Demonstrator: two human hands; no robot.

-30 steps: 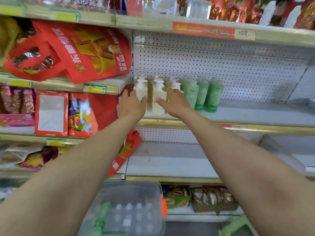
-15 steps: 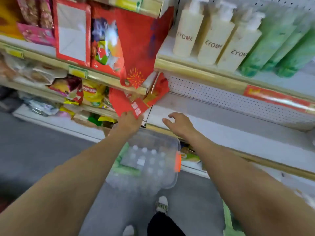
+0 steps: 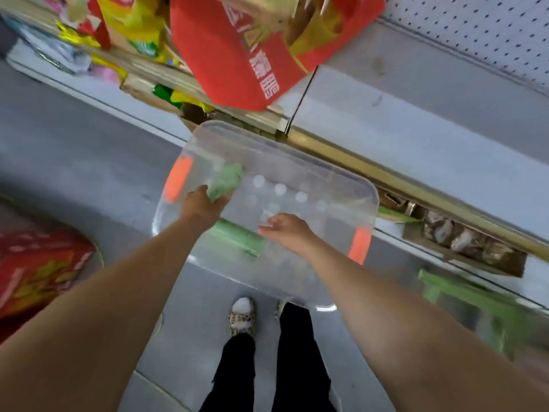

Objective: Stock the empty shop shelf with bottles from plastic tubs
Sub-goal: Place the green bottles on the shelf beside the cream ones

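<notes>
Much of this is blurry, so small things are hard to make out. The bottles are showing only as smudges through the see-through tub (image 3: 341, 185). We cannot read any labels. Our left hand (image 3: 203, 208) is hiding the bottom of the green bottle (image 3: 227, 179) it is gripping, with its fingers (image 3: 198, 190) curling round it. Our right hand (image 3: 288, 230) is hovering over the tub with its fingers apart and loosely bent, holding nothing. We cannot tell if it is touching anything below.

The tub is clear plastic with an orange clip (image 3: 178, 178) at each end. Inside, the green bottle is sticking up near the left end. A second green bottle (image 3: 237, 236) is lying flat between our hands. A bunch of round white caps (image 3: 280, 189) is sitting in the middle.

The tub is standing on the grey floor (image 3: 74, 162), right in front of our spotty shoes (image 3: 242, 316). A bare grey shelf (image 3: 416, 138) with a gold edge is running past just behind it. A red bag (image 3: 225, 55) is hanging down above. A green stool (image 3: 463, 295) is standing to the right.
</notes>
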